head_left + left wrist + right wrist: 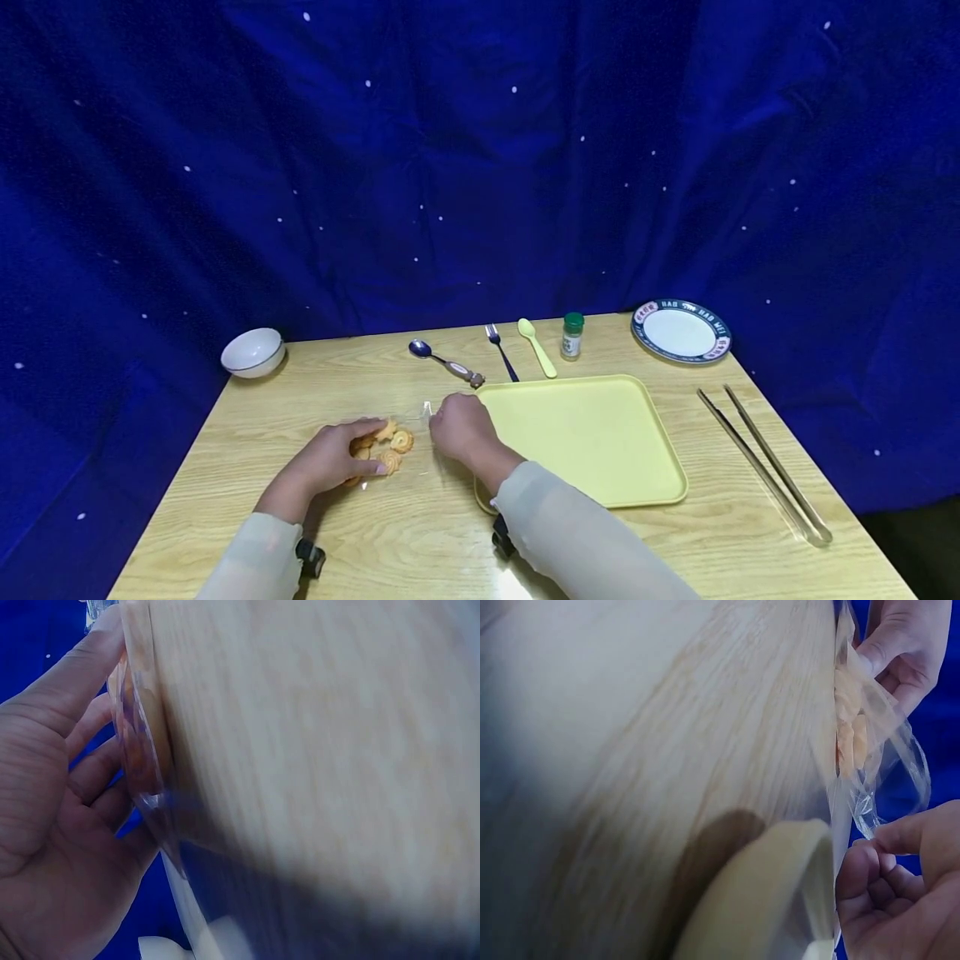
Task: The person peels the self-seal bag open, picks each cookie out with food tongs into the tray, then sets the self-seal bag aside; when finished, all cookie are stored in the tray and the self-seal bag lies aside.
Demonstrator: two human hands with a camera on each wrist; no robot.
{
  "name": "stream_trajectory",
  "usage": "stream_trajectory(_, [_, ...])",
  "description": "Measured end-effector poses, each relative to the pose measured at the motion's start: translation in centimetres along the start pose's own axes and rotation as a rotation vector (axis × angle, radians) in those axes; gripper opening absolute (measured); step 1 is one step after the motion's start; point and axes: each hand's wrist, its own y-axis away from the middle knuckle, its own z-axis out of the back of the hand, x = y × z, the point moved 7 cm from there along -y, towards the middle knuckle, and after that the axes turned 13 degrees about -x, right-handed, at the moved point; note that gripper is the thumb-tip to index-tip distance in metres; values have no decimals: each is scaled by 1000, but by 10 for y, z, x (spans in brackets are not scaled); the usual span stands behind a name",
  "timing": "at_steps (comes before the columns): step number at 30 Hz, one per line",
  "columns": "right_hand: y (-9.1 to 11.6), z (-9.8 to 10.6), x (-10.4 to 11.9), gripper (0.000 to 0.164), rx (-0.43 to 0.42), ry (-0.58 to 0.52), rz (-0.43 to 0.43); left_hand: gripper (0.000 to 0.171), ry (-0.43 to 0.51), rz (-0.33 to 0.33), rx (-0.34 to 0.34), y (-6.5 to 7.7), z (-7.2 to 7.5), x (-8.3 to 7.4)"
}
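A clear plastic bag (pixel 907 754) of ring-shaped butter cookies (pixel 401 442) is on the table, left of the tray. My left hand (pixel 330 458) grips the bag's left part, thumb and fingers spread around the cookies. In the left wrist view the thumb lies along the plastic, and other fingers show behind it. At the bag's other end, my right hand (pixel 463 429) pinches the loose plastic between thumb and curled fingers, as the right wrist view shows. This hand is beside the left edge of the yellow tray (pixel 577 433), with the forearm crossing the tray's near corner.
Behind the tray lie a brown-handled spoon (pixel 450 365), a fork (pixel 501 352) and a yellow spoon (pixel 537 348), beside a green-capped shaker (pixel 572 337). A white bowl (pixel 253 353) stands back left, a rimmed plate (pixel 681 332) back right. Metal tongs (pixel 772 467) lie at right.
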Motion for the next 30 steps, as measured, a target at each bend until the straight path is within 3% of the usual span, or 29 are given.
stream_trajectory(30, [6,14,-9,50,-29,-86,-74,79,5,1,12,-3,-2,5])
